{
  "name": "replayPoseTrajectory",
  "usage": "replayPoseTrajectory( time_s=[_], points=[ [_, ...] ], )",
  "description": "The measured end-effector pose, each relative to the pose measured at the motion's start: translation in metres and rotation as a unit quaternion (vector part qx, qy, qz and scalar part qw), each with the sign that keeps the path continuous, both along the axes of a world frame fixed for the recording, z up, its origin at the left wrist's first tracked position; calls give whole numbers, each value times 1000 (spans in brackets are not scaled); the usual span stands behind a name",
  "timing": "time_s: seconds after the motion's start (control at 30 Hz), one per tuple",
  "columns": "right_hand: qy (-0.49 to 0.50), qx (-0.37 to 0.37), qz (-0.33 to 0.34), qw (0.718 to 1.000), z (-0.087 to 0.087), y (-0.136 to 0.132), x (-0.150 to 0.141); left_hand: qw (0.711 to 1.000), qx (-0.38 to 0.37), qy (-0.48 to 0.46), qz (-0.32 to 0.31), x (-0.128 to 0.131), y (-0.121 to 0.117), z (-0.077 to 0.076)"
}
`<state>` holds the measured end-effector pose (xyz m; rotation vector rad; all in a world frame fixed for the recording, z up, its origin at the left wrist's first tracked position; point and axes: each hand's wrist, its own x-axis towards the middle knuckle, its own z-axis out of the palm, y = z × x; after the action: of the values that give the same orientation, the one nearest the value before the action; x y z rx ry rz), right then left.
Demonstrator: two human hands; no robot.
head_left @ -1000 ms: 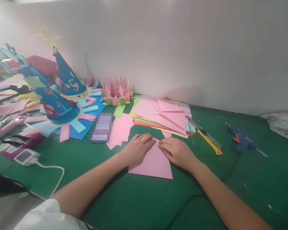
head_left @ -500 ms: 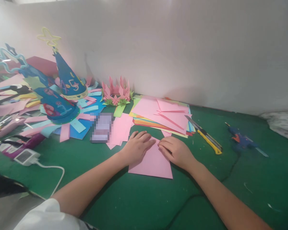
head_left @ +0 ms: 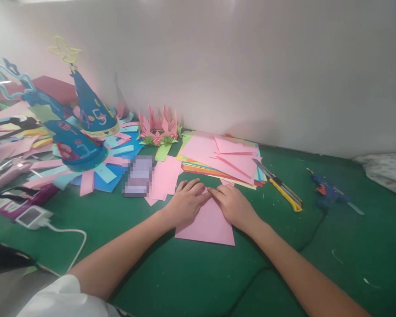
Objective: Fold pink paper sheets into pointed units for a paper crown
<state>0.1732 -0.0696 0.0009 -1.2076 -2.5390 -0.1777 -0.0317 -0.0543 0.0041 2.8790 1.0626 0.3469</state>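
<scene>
A sheet of pink paper (head_left: 206,226) lies on the green tabletop in front of me, its far end under my fingers. My left hand (head_left: 187,200) rests flat on the paper's upper left part, fingers stretched out and slightly apart. From the other side, my right hand (head_left: 232,203) presses on the upper right edge with its fingers extended. The fingertips of both hands meet near the paper's far edge. Neither hand lifts the sheet; what is under the fingers is hidden.
Beyond the hands lies a stack of coloured paper (head_left: 224,158). A yellow cutter knife (head_left: 285,191) and a blue glue gun (head_left: 331,192) are to the right. Leftward are a phone (head_left: 138,176), pink paper pieces (head_left: 165,176), a paper crown (head_left: 158,127), blue cone hats (head_left: 92,103) and a white charger (head_left: 34,217).
My right hand has moved left along the paper's far edge, and its fingertips now meet my left hand's. My left hand and the sheet stay nearly in place. The whole view has shifted slightly.
</scene>
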Motion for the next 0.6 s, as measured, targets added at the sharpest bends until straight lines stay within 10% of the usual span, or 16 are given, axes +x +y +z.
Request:
replayPoseTrajectory(
  time_s=[0.6],
  points=[
    [77,26,-32,996,13,-6,22,1000,-4,-9,9,0,-2,-1]
  ],
)
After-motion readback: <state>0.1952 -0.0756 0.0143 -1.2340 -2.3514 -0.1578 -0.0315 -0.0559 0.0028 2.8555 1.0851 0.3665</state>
